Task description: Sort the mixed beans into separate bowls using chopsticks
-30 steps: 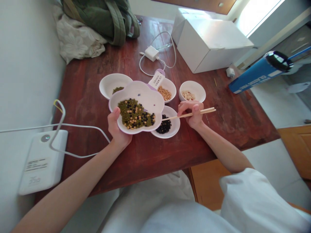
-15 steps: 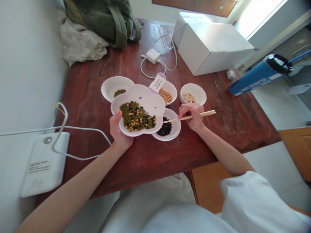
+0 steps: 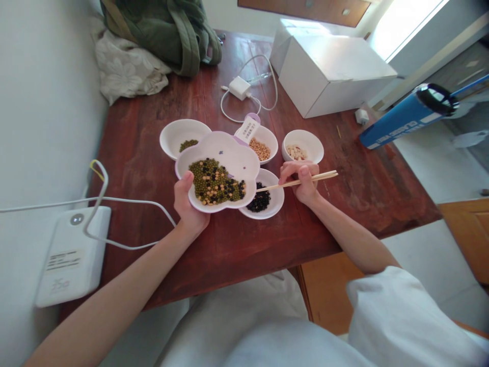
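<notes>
We see mid-frame the flower-shaped plate [image 3: 229, 155] on the table [image 3: 153, 137] | bowl of black beans [image 3: 267, 204] at its lower right | three bowls behind | box [image 3: 332, 71] upper right | bag [image 3: 171, 30] upper left | charger [image 3: 239, 86] top centre

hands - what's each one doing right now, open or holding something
Left hand: closed on the rim of the flower-shaped dish of mixed beans.
Right hand: closed around the chopsticks.

Daylight pours in from the window [image 3: 410, 18] at the upper right, blown out to pure white and glaring off the white box [image 3: 332, 71]. The tabletop [image 3: 351, 188] is evenly lit with soft, faint shadows. Wide-angle distortion bends the edges; corners look slightly soft.
</notes>
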Available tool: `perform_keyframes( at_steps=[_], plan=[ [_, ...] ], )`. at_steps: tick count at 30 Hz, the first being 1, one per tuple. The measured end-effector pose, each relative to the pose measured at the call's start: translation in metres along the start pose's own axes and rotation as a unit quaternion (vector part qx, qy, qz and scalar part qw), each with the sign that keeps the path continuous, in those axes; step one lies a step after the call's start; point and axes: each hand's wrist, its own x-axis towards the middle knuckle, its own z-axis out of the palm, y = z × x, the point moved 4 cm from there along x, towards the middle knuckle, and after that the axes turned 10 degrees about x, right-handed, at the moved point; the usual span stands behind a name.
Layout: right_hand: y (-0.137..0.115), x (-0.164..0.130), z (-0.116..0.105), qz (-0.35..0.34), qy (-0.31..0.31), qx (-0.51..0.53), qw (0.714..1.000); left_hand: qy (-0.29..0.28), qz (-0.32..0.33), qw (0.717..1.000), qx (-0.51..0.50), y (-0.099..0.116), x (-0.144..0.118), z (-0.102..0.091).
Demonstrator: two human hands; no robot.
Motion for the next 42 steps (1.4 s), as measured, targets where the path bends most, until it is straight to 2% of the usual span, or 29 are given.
perform_keyframes(
  at_steps=[8, 14, 23, 27, 36, 42],
  plan=[
    [-0.001, -0.001, 0.000, 0.006, -0.003, -0.003, 1.000, 0.000, -0.006, 1.000, 0.002, 0.000, -0.002, 0.001],
    [-0.002, -0.004, 0.000, 0.011, -0.025, 0.028, 0.999, 0.017, -0.049, 0.998, 0.021, 0.001, -0.005, -0.002],
    [0.003, -0.007, 0.006, 0.102, -0.023, 0.125, 0.987, 0.032, -0.084, 0.996, 0.005, 0.004, -0.009, -0.003],
    [0.000, -0.006, 0.012, 0.102, -0.030, 0.156, 0.982, 0.037, -0.103, 0.994, -0.011, 0.004, -0.010, -0.003],
    [-0.011, -0.020, 0.034, 0.077, -0.097, 0.176, 0.977, -0.007, -0.176, 0.983, -0.041, 0.003, -0.007, 0.003],
    [-0.016, -0.019, 0.036, 0.089, -0.118, 0.139, 0.979, -0.045, -0.137, 0.988, -0.062, 0.003, -0.006, 0.008]
  ],
)
